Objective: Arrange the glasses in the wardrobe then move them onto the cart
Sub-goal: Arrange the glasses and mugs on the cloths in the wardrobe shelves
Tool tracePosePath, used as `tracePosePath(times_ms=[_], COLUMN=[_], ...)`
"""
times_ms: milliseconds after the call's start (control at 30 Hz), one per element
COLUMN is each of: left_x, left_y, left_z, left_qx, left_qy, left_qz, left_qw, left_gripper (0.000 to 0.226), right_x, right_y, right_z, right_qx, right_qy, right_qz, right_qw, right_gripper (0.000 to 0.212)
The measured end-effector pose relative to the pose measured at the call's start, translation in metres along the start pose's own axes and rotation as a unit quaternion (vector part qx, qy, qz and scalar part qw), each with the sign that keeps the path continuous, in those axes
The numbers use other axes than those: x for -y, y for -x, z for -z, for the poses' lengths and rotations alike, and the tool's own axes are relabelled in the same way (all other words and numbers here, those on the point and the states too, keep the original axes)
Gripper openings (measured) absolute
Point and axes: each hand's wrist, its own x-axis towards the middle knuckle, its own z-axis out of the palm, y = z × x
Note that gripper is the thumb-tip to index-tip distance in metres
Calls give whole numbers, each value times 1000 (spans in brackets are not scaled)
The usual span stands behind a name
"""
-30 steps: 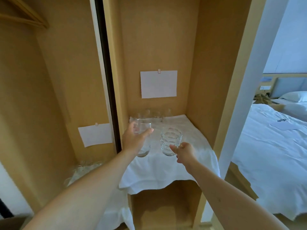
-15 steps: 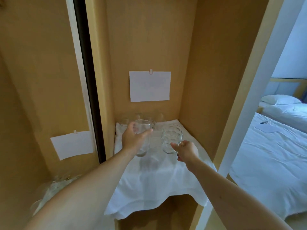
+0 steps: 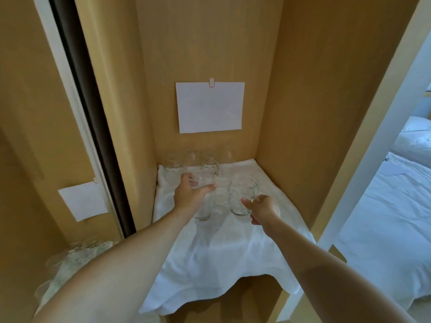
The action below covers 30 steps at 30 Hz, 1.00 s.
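Observation:
Inside the wooden wardrobe, a shelf is draped with a white cloth (image 3: 224, 257). My left hand (image 3: 190, 195) grips a tall clear glass (image 3: 204, 206) near its rim, its base low over the cloth. My right hand (image 3: 262, 209) holds a ribbed clear glass mug (image 3: 242, 197) by its handle side. Between the two stands another clear glass (image 3: 221, 197). Several more clear glasses (image 3: 193, 163) stand in a row against the back wall.
A white paper sheet (image 3: 210, 107) is clipped to the back wall, another paper (image 3: 83, 201) on the left compartment's wall. More glassware (image 3: 77, 255) lies low in the left compartment. A bed with white linen (image 3: 384, 229) lies to the right, outside the wardrobe.
The view has come closer to the shelf and shifted right. Both hands, each still holding its glass, have reached further in over the cloth toward the back row.

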Motion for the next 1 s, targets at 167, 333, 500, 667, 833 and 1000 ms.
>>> tracePosePath(times_ms=[167, 333, 500, 667, 833, 1000], left_x=[8, 17, 22, 30, 41, 41], left_y=[-20, -35, -63, -79, -90, -110], left_z=[-31, -60, -87, -108, -116, -114], left_qx=[-9, -4, -27, -62, -83, -43], left_qy=[2, -15, -15, -4, 3, 1], left_qz=[21, 38, 39, 41, 60, 77], left_qw=[1000, 999, 999, 997, 995, 996], left_gripper=[82, 85, 74, 69, 69, 65], right_x=[-3, -2, -5, -15, -7, -7], right_y=[-41, -82, -130, -169, -203, -211], right_z=[6, 11, 9, 7, 7, -2], right_qx=[36, 83, 122, 141, 134, 58], right_qy=[71, 177, 168, 139, 226, 247], right_qz=[12, 28, 28, 26, 61, 82], right_qw=[997, 980, 978, 980, 963, 964], right_gripper=[39, 47, 46, 52, 61, 61])
